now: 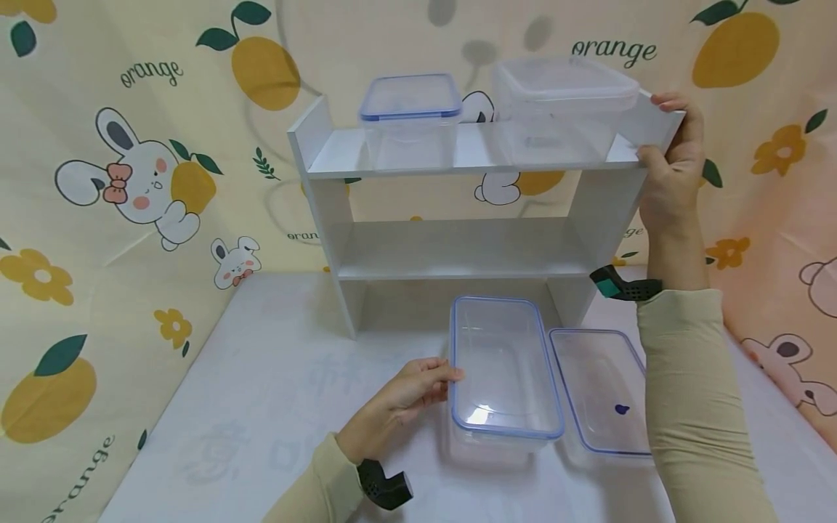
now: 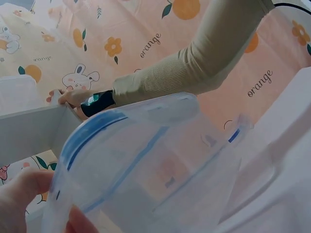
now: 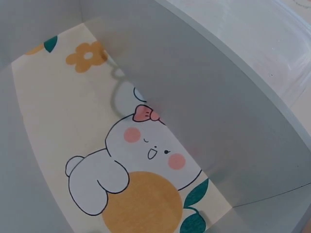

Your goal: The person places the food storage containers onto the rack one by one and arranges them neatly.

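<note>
On a white table before a cartoon-print backdrop, an open clear container was gripped at its left rim by the left hand, fingers curled over the blue-edged lip. The right hand was closed around the upper right corner of a white shelf unit, thumb in front and fingers over the top edge. The container stood on the table just in front of the shelf's base, and its lid lay flat just beside it on the right, apart from it.

The work was judged partly done: two lidded containers, a blue-rimmed one and a larger clear one, were already set on the top shelf, while the third was left unlidded and unshelved, and the middle shelf was bare.

Counted in all were three containers, one loose lid, one shelf unit and two hands.
</note>
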### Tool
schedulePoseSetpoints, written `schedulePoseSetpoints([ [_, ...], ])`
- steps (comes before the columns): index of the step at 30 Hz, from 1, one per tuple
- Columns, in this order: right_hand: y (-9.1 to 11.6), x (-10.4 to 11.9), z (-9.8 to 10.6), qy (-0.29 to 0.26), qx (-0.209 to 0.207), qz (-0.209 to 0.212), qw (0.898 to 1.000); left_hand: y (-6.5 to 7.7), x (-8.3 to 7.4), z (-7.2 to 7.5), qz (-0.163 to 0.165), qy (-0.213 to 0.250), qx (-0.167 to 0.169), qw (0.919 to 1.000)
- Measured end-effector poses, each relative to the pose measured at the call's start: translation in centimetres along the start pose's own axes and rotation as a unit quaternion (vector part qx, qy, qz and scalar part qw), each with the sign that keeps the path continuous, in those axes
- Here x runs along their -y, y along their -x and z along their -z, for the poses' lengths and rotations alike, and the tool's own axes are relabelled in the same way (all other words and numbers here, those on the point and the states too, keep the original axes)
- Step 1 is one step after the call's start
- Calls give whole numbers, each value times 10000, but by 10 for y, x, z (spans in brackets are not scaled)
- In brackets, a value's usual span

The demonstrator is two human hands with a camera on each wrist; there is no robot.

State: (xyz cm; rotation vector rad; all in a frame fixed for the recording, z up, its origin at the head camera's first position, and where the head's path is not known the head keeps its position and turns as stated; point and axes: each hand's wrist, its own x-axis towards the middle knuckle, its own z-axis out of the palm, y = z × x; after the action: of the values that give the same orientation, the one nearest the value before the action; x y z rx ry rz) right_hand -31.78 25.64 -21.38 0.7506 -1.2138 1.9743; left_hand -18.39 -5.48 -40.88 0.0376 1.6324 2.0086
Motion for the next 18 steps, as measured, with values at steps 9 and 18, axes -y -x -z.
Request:
schedulePoseSetpoints([
  [9, 1, 1, 0, -54, -67, -129, 9999, 6, -5, 1, -113, 48, 17, 9999],
  [18, 0, -1, 1, -8, 21, 57, 10000, 15, -16, 5, -343, -128, 193, 9991],
])
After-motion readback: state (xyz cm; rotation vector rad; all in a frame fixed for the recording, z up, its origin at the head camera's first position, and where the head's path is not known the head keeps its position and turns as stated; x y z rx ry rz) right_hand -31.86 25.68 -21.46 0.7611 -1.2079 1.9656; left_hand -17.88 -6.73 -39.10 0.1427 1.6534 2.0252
